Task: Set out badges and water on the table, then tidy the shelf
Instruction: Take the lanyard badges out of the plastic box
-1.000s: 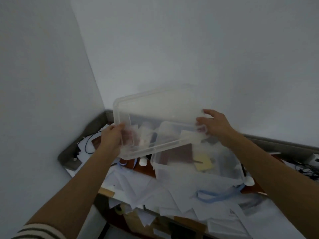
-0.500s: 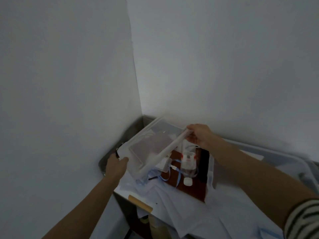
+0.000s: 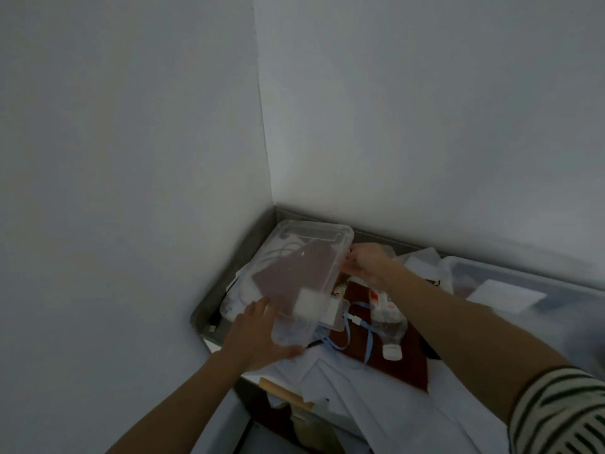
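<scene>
A person's two hands hold a clear plastic box (image 3: 304, 267) tilted above the back corner of a cluttered shelf (image 3: 204, 314), at the centre of the frame where two white walls meet. The left hand (image 3: 255, 339) cups the box's near end with its fingers curled round the corner, blurred by motion; the right hand (image 3: 365, 262) pinches the box's far right edge. Just right of the box, a water bottle (image 3: 391, 326) with a white cap lies on its side on a dark red surface, beside a blue lanyard (image 3: 369, 347) and a pale badge holder (image 3: 333, 314). Loose white papers (image 3: 343, 398) spill across the lower centre. A larger clear bin (image 3: 491, 268) sits at the right edge.
</scene>
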`<state>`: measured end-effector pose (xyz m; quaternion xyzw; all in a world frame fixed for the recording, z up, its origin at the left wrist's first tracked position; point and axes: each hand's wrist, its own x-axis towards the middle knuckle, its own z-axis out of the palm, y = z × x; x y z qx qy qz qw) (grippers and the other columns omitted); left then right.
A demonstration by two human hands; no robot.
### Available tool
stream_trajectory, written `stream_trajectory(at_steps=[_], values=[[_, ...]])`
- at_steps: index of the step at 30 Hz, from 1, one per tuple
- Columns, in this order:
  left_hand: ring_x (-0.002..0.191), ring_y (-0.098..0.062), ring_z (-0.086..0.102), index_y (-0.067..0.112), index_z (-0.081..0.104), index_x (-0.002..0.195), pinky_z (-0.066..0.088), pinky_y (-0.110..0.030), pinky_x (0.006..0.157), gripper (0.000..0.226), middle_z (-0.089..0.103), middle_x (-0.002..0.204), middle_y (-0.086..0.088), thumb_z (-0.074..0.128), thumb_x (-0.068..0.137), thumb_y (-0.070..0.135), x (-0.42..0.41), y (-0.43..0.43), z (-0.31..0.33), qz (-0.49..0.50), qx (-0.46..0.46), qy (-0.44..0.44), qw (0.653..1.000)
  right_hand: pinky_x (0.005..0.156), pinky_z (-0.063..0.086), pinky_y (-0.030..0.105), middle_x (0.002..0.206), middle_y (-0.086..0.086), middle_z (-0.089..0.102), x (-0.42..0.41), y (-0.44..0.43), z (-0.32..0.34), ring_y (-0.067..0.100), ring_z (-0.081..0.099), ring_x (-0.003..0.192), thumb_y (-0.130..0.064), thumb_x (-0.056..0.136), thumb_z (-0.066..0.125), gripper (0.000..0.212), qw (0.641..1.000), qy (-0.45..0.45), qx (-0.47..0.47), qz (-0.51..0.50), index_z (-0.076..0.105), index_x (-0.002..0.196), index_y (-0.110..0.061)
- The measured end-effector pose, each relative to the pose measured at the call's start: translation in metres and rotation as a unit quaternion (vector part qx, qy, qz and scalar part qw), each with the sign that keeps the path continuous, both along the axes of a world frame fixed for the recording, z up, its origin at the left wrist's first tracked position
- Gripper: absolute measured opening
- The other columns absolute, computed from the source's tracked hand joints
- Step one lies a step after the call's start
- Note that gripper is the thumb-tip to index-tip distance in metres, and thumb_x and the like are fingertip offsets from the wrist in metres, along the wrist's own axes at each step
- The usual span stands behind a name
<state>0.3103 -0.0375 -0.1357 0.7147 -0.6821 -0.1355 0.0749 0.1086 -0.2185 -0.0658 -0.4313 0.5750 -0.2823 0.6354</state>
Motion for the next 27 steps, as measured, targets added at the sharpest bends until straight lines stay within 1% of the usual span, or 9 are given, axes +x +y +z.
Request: stream_trajectory(at_steps=[3,5,7,9,11,16,20,24,27], values=[[0.109,-0.028,0.05,0.029,0.031,0.127,0.047,-0.037,0.081,0.093,0.047,0.129,-0.004,0.061,0.053,0.078,0.007,-0.004,-0.019,-0.044,-0.038,-0.044,0.997,0.069,0.056,0.035,0.082,0.006,0.057,-0.006,0.009,-0.01,0.025,0.062,0.079,-0.001,0.091,0.053,0.025,0.963,0.193,-0.107,0.153,0.049,0.078,-0.021],[0.097,-0.029,0.057,0.023,0.045,0.116,0.052,-0.037,0.069,0.089,0.057,0.116,-0.007,0.062,0.05,0.08,0.016,-0.008,-0.025,-0.056,-0.066,-0.031,0.996,0.076,0.049,0.031,0.1,0.012,0.058,-0.003,0.013,-0.019,0.029,0.059,0.099,-0.005,0.09,0.061,0.018,0.895,0.29,-0.208,0.267,0.056,0.096,-0.021],[0.093,-0.027,0.059,0.019,0.059,0.107,0.053,-0.034,0.063,0.086,0.061,0.111,-0.004,0.058,0.049,0.083,0.024,-0.009,-0.027,-0.064,-0.072,-0.037,0.995,0.09,0.047,0.032,0.125,0.013,0.053,0.005,0.019,-0.028,0.03,0.055,0.115,-0.011,0.083,0.072,0.078,0.83,0.36,-0.263,0.335,0.028,0.147,-0.015],[0.093,-0.026,0.062,0.018,0.062,0.104,0.055,-0.033,0.061,0.085,0.064,0.111,-0.004,0.057,0.049,0.082,0.03,-0.01,-0.028,-0.063,-0.076,-0.026,0.995,0.089,0.046,0.031,0.135,0.013,0.05,0.011,0.03,-0.03,0.029,0.054,0.118,-0.015,0.073,0.081,0.119,0.82,0.379,-0.256,0.343,-0.007,0.154,-0.017],[0.094,-0.024,0.063,0.019,0.061,0.105,0.057,-0.033,0.06,0.084,0.065,0.112,-0.005,0.056,0.049,0.081,0.033,-0.009,-0.028,-0.054,-0.077,-0.004,0.996,0.09,0.047,0.033,0.141,0.015,0.047,0.009,0.033,-0.034,0.03,0.054,0.12,-0.019,0.069,0.084,0.129,0.818,0.383,-0.261,0.342,-0.014,0.154,-0.02],[0.092,-0.016,0.055,0.017,0.06,0.103,0.053,-0.027,0.057,0.064,0.064,0.103,-0.004,0.041,0.078,0.074,0.03,-0.003,-0.034,-0.039,-0.143,-0.004,0.989,0.081,0.05,0.03,0.123,0.011,0.06,-0.006,0.044,-0.045,0.028,0.06,0.105,-0.029,0.075,0.08,0.119,0.762,0.444,-0.277,0.381,-0.007,0.155,-0.021],[0.103,-0.026,0.057,0.011,0.064,0.113,0.052,-0.037,0.075,0.075,0.06,0.112,-0.007,0.026,0.08,0.067,0.036,-0.015,-0.025,0.057,-0.117,0.03,0.991,0.082,0.049,0.03,0.127,0.012,0.059,-0.005,0.041,-0.029,0.027,0.059,0.109,-0.018,0.082,0.073,0.103,0.806,0.398,-0.278,0.34,0.002,0.155,-0.027],[0.114,-0.026,0.052,0.011,0.057,0.127,0.049,-0.039,0.086,0.069,0.057,0.123,-0.009,0.032,0.087,0.061,0.038,-0.021,-0.013,0.076,-0.079,0.021,0.994,0.096,0.046,0.036,0.139,0.011,0.051,-0.018,0.023,0.023,0.027,0.053,0.121,-0.015,0.091,0.062,0.06,0.817,0.405,-0.271,0.31,0.039,0.146,-0.013],[0.113,-0.025,0.047,0.016,0.052,0.129,0.047,-0.038,0.088,0.045,0.052,0.123,-0.008,0.045,0.095,0.045,0.033,-0.027,-0.015,0.059,-0.022,-0.055,0.997,0.065,0.046,0.033,0.083,0.017,0.062,-0.037,0.007,0.065,0.026,0.058,0.074,-0.012,0.094,0.059,0.019,0.881,0.329,-0.278,0.193,0.07,0.1,0.002]])
